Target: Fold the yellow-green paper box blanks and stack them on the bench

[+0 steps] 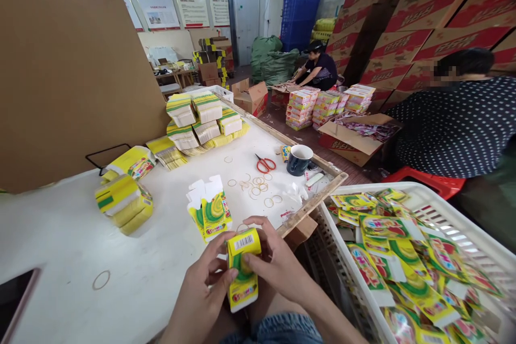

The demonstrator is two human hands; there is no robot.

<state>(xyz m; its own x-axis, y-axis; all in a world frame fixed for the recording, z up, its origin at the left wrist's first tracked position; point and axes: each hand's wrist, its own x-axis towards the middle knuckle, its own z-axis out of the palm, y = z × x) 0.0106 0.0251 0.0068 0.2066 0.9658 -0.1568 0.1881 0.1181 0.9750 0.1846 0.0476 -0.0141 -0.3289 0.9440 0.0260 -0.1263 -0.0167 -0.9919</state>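
Both my hands are wrapped round a yellow and green printed carton (pixel 243 271) with a barcode at its top end, held above my lap at the table edge. My left hand (pixel 209 274) grips its left side, thumb on the front. On the other side my right hand (pixel 276 258) has its thumb pressed on the carton's face and its fingers behind the top. A thin rubber band (pixel 242 227) shows at the fingertips; whether it is round the carton I cannot tell. Just beyond lie a few flat cartons (pixel 212 209) with white flaps.
Bundled cartons (pixel 124 201) and stacked bundles (pixel 207 107) stand on the white table (pixel 153 274). Loose rubber bands (pixel 258 185), red scissors (pixel 265 164) and a dark mug (pixel 299 161) lie beyond. At right, a white basket (pixel 336 242) holds loose cartons; two people sit past it.
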